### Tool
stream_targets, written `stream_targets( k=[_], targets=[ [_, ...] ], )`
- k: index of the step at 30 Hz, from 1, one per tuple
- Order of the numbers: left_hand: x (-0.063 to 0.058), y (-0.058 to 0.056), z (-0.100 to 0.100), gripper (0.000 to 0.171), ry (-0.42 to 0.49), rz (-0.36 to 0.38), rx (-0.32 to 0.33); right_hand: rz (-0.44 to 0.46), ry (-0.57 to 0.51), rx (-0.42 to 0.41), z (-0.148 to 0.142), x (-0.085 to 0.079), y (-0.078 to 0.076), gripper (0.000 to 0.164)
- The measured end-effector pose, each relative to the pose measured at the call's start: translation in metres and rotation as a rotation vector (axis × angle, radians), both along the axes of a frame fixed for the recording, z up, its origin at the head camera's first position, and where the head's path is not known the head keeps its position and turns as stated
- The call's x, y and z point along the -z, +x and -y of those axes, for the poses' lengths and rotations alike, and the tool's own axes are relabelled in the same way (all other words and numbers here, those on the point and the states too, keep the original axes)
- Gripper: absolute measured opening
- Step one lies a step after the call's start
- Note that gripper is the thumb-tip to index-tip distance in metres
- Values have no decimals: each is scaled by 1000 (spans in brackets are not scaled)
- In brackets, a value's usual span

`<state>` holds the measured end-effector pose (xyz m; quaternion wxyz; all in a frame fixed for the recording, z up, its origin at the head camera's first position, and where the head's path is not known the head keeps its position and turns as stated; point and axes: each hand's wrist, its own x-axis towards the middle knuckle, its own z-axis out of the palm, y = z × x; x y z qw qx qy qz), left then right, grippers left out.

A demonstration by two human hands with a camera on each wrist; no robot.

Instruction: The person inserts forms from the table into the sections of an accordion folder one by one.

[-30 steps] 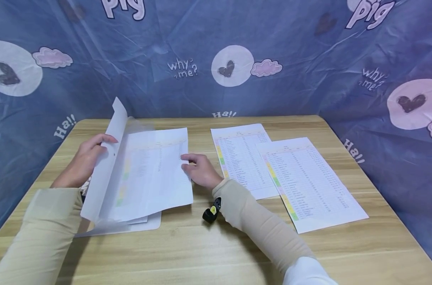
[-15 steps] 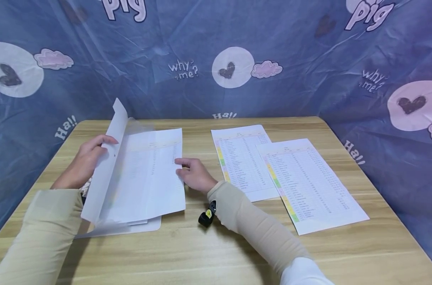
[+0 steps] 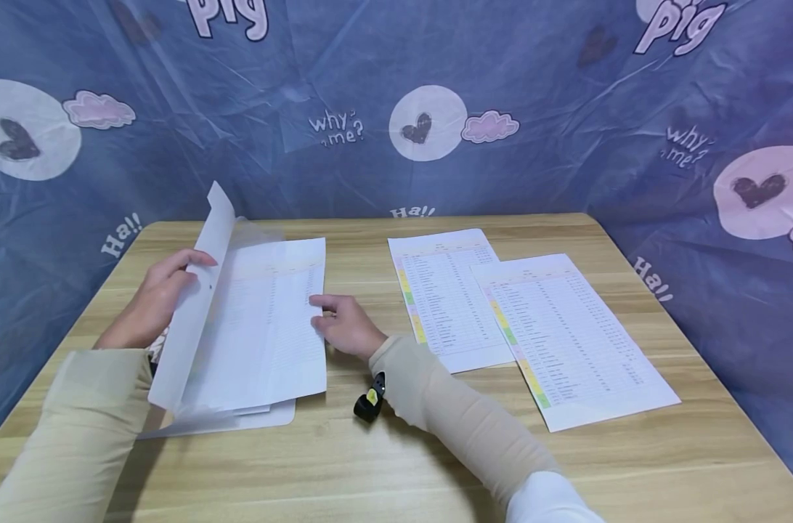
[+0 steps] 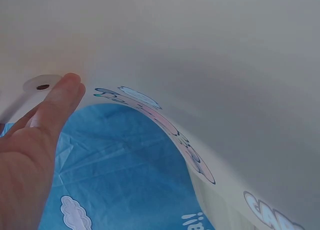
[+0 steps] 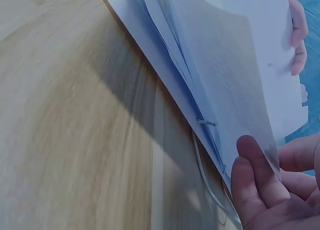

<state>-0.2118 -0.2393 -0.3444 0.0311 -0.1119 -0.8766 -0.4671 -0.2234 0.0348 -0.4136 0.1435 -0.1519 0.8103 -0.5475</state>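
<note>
On the left of the table, my left hand (image 3: 151, 298) holds up the white cover (image 3: 190, 327) of a document folder, thumb on its inner face. The left wrist view shows cartoon prints on the cover's outside and a round fastener (image 4: 42, 87) near the fingers. My right hand (image 3: 349, 327) pinches the right edge of a printed paper sheet (image 3: 266, 334) that lies partly inside the folder. Other sheets lie beneath it, over the folder's back panel (image 3: 282, 415). A thin cord (image 5: 202, 165) hangs from the folder in the right wrist view. The sheet's left edge is hidden behind the cover.
Two printed sheets with coloured strips lie to the right on the wooden table (image 3: 396, 465): one farther back (image 3: 445, 290), the other sheet (image 3: 573, 341) nearer, slightly overlapping it. A blue patterned cloth (image 3: 540, 65) hangs behind.
My right hand has moved left with the sheet, bringing it farther under the raised cover. The left hand and cover have stayed nearly still.
</note>
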Motion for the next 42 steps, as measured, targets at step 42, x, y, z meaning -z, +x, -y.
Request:
stream_targets(
  k=[42],
  targets=[
    [-1, 0, 0, 36, -36, -14, -21, 73, -33, -82, 34, -2, 4, 46]
  ],
)
